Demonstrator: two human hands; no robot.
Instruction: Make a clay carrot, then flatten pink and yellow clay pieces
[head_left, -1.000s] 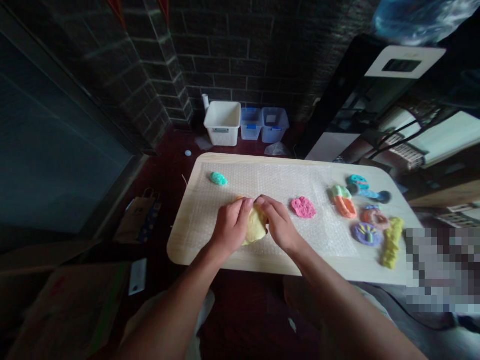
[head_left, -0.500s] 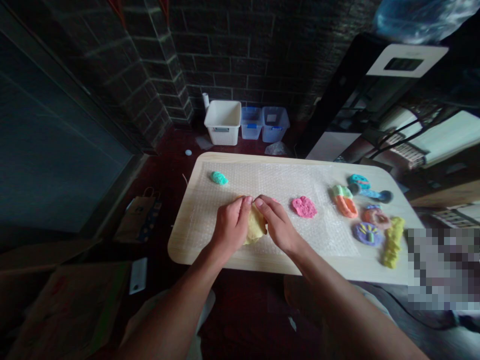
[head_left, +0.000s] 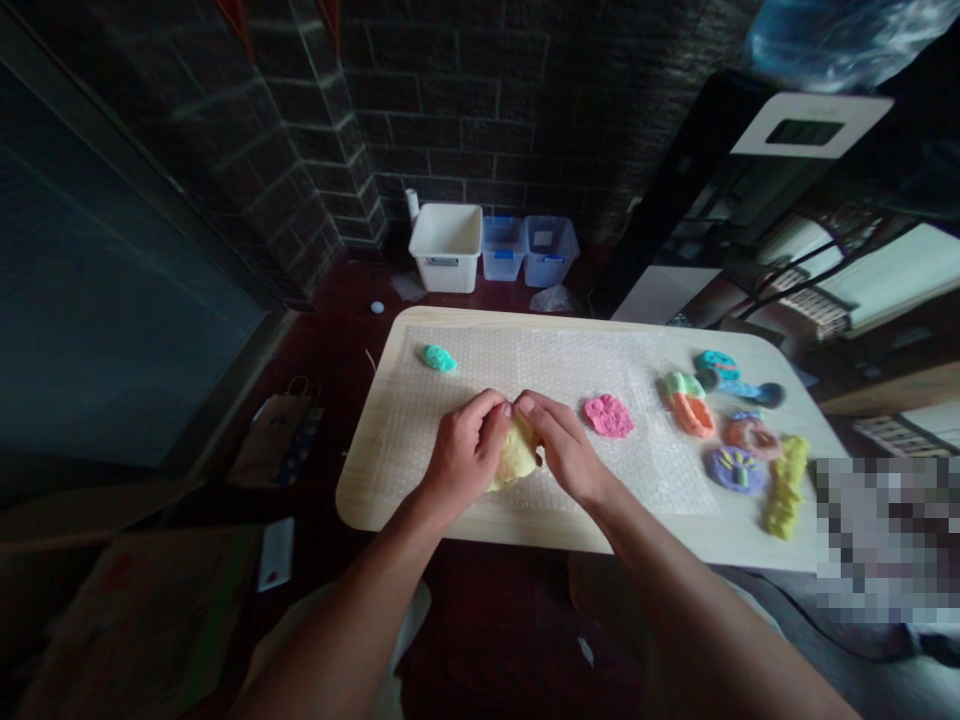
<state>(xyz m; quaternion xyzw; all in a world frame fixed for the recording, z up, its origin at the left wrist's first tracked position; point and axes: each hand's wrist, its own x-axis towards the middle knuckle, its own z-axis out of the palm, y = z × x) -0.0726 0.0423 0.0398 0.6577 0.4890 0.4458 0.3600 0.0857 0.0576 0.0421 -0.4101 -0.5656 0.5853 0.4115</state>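
Between my two hands is a flattened piece of pale yellow modelling clay, held over the bubble wrap on the table. My left hand grips its left side, thumb and fingers pressed together near the top. My right hand pinches the upper right edge, its thumb close to the left one. The fingers partly hide the clay's upper edge. A crinkled pink clay piece lies just right of my right hand. A small turquoise clay lump rests farther back on the left.
Several shaped clay pieces stand at the table's right end, among them a purple disc, a yellow strip and an orange-and-green shape. Beyond the pale table are a white basket, blue bins and a water dispenser.
My hands stay on the yellow clay, with small shifts of the fingers. The clay's visible part sits slightly farther right. Everything else on the table is unmoved.
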